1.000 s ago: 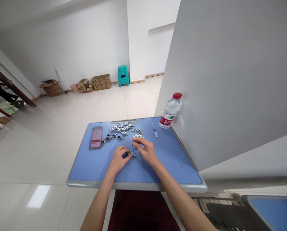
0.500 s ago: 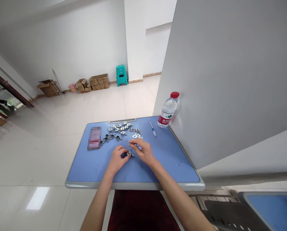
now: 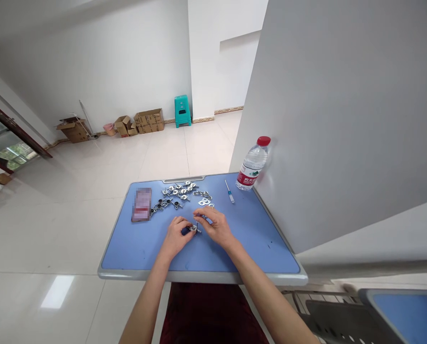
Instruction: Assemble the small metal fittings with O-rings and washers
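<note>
Left hand (image 3: pixel 176 236) and right hand (image 3: pixel 217 225) — both closed in — pinch a small metal fitting (image 3: pixel 193 229).

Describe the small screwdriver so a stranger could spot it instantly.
Start at the blue table with a grey rim. Near its far edge, between the small silver metal fittings and the clear red-capped water bottle, lies a thin screwdriver with a blue handle. It alone is long and slender, lying apart.

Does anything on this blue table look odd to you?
Yes: the flat packet on the blue table is pixelated, so nothing on it can be read. The metal parts scattered beside it look ordinary.
</note>
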`<state>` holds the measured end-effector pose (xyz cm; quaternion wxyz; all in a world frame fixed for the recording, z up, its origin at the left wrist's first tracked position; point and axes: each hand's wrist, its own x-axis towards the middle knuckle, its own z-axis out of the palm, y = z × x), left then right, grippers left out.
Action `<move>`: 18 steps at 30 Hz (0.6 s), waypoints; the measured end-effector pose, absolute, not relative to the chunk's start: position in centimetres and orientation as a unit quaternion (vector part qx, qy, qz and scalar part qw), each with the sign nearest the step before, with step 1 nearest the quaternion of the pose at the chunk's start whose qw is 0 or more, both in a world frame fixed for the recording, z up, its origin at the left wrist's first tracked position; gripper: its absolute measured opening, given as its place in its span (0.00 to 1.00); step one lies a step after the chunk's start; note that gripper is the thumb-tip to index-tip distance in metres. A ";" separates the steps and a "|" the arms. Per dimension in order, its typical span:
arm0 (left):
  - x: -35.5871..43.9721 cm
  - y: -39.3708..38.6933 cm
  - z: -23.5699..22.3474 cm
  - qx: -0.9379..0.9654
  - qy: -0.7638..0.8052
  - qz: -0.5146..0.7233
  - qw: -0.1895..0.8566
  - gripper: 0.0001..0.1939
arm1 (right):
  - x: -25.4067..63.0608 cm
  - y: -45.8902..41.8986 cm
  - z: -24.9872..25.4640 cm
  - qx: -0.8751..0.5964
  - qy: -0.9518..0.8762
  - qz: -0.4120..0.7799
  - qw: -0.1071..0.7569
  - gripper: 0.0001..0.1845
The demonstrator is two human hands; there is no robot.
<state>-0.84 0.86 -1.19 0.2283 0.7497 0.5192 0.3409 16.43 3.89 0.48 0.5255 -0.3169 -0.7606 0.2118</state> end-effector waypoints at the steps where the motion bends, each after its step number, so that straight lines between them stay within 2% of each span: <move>1: -0.9 0.9 -1.2 0.750 0.520 0.340 0.228 0.02 | 16.4 3.9 0.5 -0.318 -0.761 0.211 0.524 0.07; 12: -0.8 0.8 -1.0 0.751 0.523 0.330 0.231 0.03 | 15.6 3.2 0.3 -0.358 -0.741 0.177 0.540 0.10; 18: -0.8 0.8 -0.7 0.755 0.519 0.327 0.230 0.03 | 15.4 3.4 -0.3 -0.384 -0.709 0.181 0.563 0.08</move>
